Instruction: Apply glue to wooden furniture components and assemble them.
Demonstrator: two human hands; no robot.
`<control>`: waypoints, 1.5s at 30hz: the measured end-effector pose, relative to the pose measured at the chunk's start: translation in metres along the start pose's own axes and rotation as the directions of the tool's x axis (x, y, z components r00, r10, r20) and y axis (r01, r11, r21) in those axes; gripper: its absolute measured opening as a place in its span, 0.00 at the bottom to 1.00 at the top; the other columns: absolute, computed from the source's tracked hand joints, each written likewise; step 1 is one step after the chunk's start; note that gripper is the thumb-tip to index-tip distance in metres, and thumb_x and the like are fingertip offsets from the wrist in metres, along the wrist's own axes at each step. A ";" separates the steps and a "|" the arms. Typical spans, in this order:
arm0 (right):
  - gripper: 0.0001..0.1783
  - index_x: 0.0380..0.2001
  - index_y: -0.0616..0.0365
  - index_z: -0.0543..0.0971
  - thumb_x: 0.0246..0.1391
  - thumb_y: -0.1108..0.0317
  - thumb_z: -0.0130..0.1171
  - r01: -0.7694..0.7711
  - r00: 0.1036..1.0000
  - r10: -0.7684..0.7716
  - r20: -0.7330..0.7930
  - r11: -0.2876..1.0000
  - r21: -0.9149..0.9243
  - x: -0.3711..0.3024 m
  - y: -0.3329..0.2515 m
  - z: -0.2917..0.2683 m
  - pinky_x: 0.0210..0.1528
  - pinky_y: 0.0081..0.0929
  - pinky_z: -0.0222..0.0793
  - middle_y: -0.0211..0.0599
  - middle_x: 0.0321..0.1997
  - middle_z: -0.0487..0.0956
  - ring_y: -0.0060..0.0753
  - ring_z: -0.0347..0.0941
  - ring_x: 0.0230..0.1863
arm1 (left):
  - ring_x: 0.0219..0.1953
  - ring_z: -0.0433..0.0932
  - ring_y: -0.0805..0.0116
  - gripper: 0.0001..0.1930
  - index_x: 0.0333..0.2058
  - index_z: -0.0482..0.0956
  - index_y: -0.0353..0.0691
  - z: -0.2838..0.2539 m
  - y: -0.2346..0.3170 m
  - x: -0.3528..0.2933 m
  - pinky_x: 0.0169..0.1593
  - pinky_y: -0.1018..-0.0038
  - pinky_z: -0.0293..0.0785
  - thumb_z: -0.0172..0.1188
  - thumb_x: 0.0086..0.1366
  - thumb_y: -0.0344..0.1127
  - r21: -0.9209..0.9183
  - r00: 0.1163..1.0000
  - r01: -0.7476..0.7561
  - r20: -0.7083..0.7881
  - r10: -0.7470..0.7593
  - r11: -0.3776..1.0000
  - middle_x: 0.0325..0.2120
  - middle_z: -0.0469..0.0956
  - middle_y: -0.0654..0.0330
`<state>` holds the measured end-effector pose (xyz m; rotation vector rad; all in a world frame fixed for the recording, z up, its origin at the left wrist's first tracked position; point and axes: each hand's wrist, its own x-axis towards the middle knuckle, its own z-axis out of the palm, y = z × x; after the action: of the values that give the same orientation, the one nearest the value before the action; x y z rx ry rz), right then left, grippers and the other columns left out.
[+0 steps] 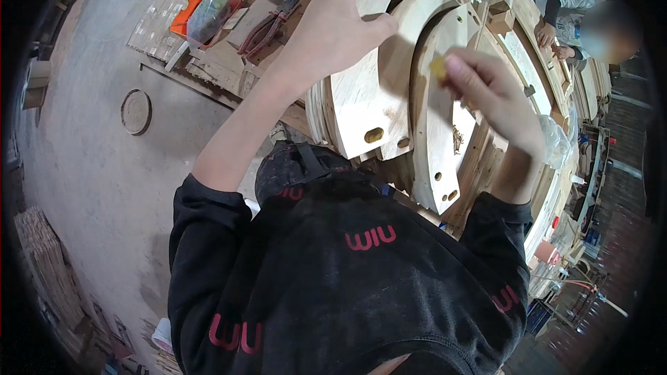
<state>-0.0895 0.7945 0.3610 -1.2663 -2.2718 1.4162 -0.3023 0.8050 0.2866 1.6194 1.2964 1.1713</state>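
Curved pale wooden panels (361, 104) with oval holes at their ends are stacked side by side in front of me. My left hand (340, 24) reaches over the leftmost panels, thumb and forefinger spread apart near the upper edge. Its other fingers are hidden. My right hand (490, 90) is closed in a pinch on a small yellow piece (438, 68), held over the right-hand curved panel (434, 125). The yellow piece is slightly blurred, so its kind cannot be told. Small brownish slender pieces (457, 140), like screws, lie in a heap beside that panel.
Red-handled pliers (260, 35) lie on the bench at left, near an orange container (189, 14) with plastic packets. A round disc (136, 112) is on the floor. A clear plastic bag (554, 142) sits at right. Another person (566, 21) works at the far right.
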 end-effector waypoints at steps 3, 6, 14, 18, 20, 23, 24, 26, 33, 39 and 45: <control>0.21 0.33 0.61 0.77 0.63 0.53 0.45 -0.015 0.986 0.011 -0.164 1.000 -0.022 0.021 0.025 -0.025 0.23 0.10 0.59 0.24 0.25 0.72 0.09 0.65 0.25 | 0.42 0.76 0.67 0.19 0.45 0.74 0.39 -0.001 -0.001 0.000 0.50 0.72 0.68 0.59 0.53 0.35 0.019 1.000 -0.006 0.020 0.006 1.000 0.37 0.78 0.53; 0.21 0.35 0.61 0.77 0.63 0.53 0.45 -0.049 0.945 0.033 -0.326 0.998 -0.042 0.042 0.042 -0.043 0.26 0.12 0.61 0.23 0.24 0.73 0.11 0.65 0.24 | 0.44 0.75 0.60 0.19 0.44 0.74 0.37 -0.001 0.001 0.001 0.51 0.70 0.68 0.59 0.52 0.34 0.024 0.999 -0.044 0.005 0.044 0.999 0.39 0.76 0.50; 0.23 0.31 0.60 0.76 0.62 0.49 0.47 -0.178 0.906 0.171 -0.387 0.984 0.018 0.090 0.062 -0.079 0.23 0.15 0.61 0.22 0.21 0.69 0.12 0.65 0.23 | 0.50 0.72 0.56 0.18 0.43 0.73 0.32 -0.002 0.012 0.001 0.54 0.69 0.66 0.57 0.52 0.29 0.024 0.999 -0.026 0.029 0.025 0.999 0.45 0.72 0.50; 0.25 0.27 0.60 0.77 0.59 0.46 0.49 -0.193 0.899 0.160 -0.407 0.980 -0.042 0.096 0.051 -0.078 0.20 0.15 0.57 0.22 0.18 0.68 0.12 0.62 0.20 | 0.50 0.72 0.58 0.18 0.44 0.72 0.31 -0.002 0.012 0.002 0.54 0.69 0.66 0.56 0.52 0.27 0.005 0.999 -0.015 0.039 0.015 1.000 0.45 0.72 0.50; 0.26 0.27 0.60 0.77 0.59 0.45 0.50 -0.227 0.892 0.193 -0.409 0.973 -0.036 0.098 0.046 -0.076 0.20 0.14 0.56 0.21 0.18 0.68 0.12 0.62 0.19 | 0.50 0.72 0.58 0.18 0.44 0.72 0.32 -0.002 0.012 0.002 0.54 0.69 0.66 0.56 0.52 0.27 0.021 0.999 -0.030 0.039 0.029 0.999 0.45 0.72 0.50; 0.26 0.27 0.61 0.78 0.57 0.44 0.51 -0.256 0.884 0.196 -0.425 0.963 -0.087 0.100 0.044 -0.074 0.20 0.14 0.56 0.21 0.17 0.68 0.12 0.62 0.18 | 0.50 0.72 0.58 0.18 0.44 0.72 0.32 -0.001 0.012 0.003 0.54 0.69 0.65 0.56 0.52 0.27 -0.030 0.999 0.005 0.036 -0.003 1.000 0.45 0.72 0.51; 0.26 0.26 0.60 0.78 0.57 0.45 0.52 -0.269 0.878 0.201 -0.434 0.958 -0.101 0.101 0.043 -0.074 0.20 0.14 0.56 0.21 0.17 0.69 0.12 0.62 0.19 | 0.50 0.72 0.58 0.18 0.44 0.72 0.33 -0.002 0.011 0.003 0.54 0.69 0.66 0.56 0.52 0.27 0.013 0.999 -0.011 0.036 0.011 1.000 0.44 0.72 0.51; 0.26 0.26 0.60 0.79 0.57 0.45 0.52 -0.283 0.873 0.205 -0.443 0.952 -0.116 0.103 0.043 -0.074 0.20 0.14 0.57 0.22 0.16 0.69 0.12 0.63 0.19 | 0.50 0.72 0.59 0.18 0.44 0.72 0.33 -0.002 0.011 0.003 0.53 0.70 0.67 0.56 0.52 0.27 0.057 0.999 -0.026 0.036 0.024 0.998 0.44 0.72 0.51; 0.25 0.23 0.59 0.79 0.56 0.46 0.52 -0.270 0.864 0.189 -0.466 0.956 -0.112 0.103 0.042 -0.072 0.18 0.15 0.57 0.22 0.15 0.69 0.13 0.63 0.17 | 0.50 0.72 0.59 0.18 0.44 0.72 0.32 -0.002 0.012 0.002 0.52 0.70 0.69 0.56 0.52 0.27 0.011 0.999 -0.011 0.038 0.010 1.000 0.46 0.71 0.50; 0.24 0.21 0.61 0.79 0.56 0.50 0.52 -0.216 0.848 0.124 -0.515 0.969 -0.122 0.104 0.042 -0.065 0.18 0.17 0.57 0.23 0.14 0.68 0.14 0.62 0.15 | 0.51 0.71 0.58 0.18 0.44 0.72 0.31 -0.002 0.012 0.002 0.52 0.70 0.69 0.56 0.52 0.27 -0.027 0.999 -0.007 0.034 0.008 1.000 0.46 0.71 0.50; 0.25 0.21 0.60 0.77 0.56 0.48 0.53 -0.205 0.843 0.131 -0.522 0.975 -0.087 0.104 0.047 -0.063 0.18 0.16 0.55 0.22 0.15 0.69 0.12 0.62 0.17 | 0.51 0.71 0.56 0.18 0.44 0.72 0.32 -0.002 0.011 0.003 0.54 0.68 0.66 0.56 0.52 0.27 0.028 0.999 -0.020 0.032 0.019 0.999 0.45 0.71 0.49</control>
<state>-0.0935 0.9210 0.3291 -1.6825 -1.9467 0.8226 -0.3010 0.8055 0.2980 1.6677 1.2850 1.1396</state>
